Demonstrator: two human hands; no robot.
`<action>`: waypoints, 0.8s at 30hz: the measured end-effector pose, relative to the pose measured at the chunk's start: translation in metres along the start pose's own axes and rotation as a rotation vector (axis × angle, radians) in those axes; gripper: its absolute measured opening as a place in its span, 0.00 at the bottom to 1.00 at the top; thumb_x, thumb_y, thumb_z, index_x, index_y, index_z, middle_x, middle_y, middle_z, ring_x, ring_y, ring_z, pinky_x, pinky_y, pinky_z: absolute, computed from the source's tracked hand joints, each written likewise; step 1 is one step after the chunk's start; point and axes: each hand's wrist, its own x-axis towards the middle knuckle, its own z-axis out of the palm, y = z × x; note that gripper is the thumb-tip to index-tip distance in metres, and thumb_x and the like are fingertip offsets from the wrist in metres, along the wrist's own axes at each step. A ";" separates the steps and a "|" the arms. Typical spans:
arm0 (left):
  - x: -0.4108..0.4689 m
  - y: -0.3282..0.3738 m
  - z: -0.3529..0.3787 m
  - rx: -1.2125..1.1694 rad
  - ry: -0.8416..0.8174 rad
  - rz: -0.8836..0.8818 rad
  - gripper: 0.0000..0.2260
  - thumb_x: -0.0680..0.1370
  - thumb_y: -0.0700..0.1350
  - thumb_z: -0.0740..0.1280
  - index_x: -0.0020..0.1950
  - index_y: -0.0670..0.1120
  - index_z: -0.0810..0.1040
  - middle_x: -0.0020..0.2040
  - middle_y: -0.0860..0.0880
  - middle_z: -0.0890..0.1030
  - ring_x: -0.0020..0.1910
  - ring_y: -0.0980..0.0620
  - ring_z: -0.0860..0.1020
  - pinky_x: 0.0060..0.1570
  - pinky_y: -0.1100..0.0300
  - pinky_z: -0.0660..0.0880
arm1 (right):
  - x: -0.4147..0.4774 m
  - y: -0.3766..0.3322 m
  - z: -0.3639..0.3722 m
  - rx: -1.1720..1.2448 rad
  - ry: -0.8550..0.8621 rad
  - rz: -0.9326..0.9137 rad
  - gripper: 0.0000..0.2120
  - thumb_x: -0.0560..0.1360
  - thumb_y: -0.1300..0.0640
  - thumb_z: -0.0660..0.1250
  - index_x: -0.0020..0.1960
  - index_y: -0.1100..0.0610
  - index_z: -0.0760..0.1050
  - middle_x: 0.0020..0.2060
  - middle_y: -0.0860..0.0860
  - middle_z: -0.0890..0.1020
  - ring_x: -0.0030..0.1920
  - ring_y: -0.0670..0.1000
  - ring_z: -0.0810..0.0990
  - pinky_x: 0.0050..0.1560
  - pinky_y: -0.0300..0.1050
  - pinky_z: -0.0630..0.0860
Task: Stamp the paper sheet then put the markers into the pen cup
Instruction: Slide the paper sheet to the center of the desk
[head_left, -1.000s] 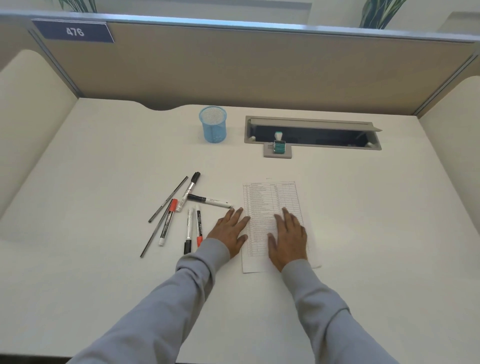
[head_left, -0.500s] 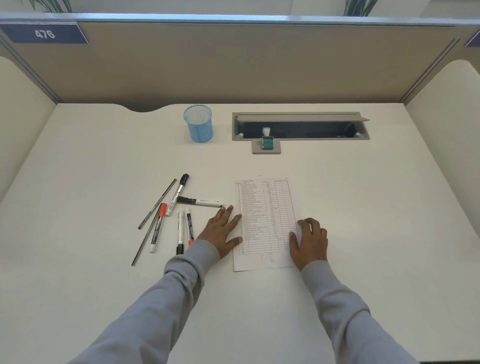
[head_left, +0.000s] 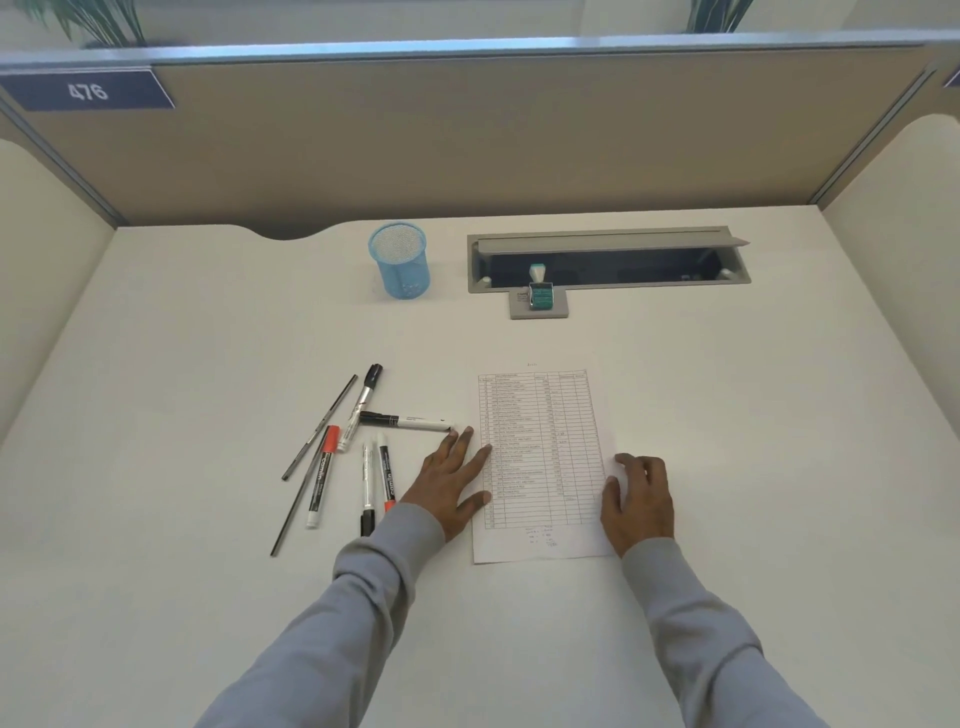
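A printed paper sheet with a table lies flat on the white desk. My left hand rests flat on the sheet's left edge, fingers spread. At the sheet's right edge sits my right hand, fingers loosely curled, holding nothing. Several markers with red and black caps lie scattered left of my left hand, beside two thin dark sticks. A blue mesh pen cup stands upright at the back. A teal stamp stands on a grey pad beyond the sheet.
A grey cable tray with its lid raised is sunk into the desk behind the stamp. Tan partition walls close the back and both sides. A blue plate reading 476 hangs at the upper left.
My right hand slid off the middle of the sheet to its right edge and curled a little. My left hand stayed at the left edge. The view shifted slightly.
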 end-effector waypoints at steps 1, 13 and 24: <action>0.000 0.000 0.000 -0.002 0.004 0.004 0.30 0.83 0.57 0.58 0.81 0.55 0.49 0.82 0.49 0.42 0.81 0.46 0.41 0.78 0.52 0.43 | 0.000 0.000 0.000 -0.009 -0.002 -0.008 0.15 0.75 0.67 0.69 0.61 0.64 0.78 0.55 0.61 0.75 0.47 0.63 0.80 0.48 0.47 0.75; 0.010 0.007 -0.039 -0.161 0.248 0.070 0.24 0.82 0.53 0.62 0.77 0.49 0.65 0.79 0.51 0.63 0.76 0.52 0.66 0.72 0.56 0.67 | 0.034 -0.024 -0.004 0.066 0.084 -0.097 0.10 0.74 0.68 0.69 0.55 0.61 0.79 0.46 0.55 0.77 0.41 0.52 0.77 0.43 0.42 0.71; 0.103 0.018 -0.108 -0.122 0.509 0.129 0.14 0.78 0.46 0.71 0.62 0.43 0.80 0.50 0.47 0.85 0.54 0.44 0.79 0.54 0.58 0.72 | 0.155 -0.104 0.016 0.144 0.015 -0.228 0.07 0.77 0.61 0.69 0.55 0.61 0.79 0.46 0.55 0.80 0.40 0.49 0.74 0.43 0.44 0.73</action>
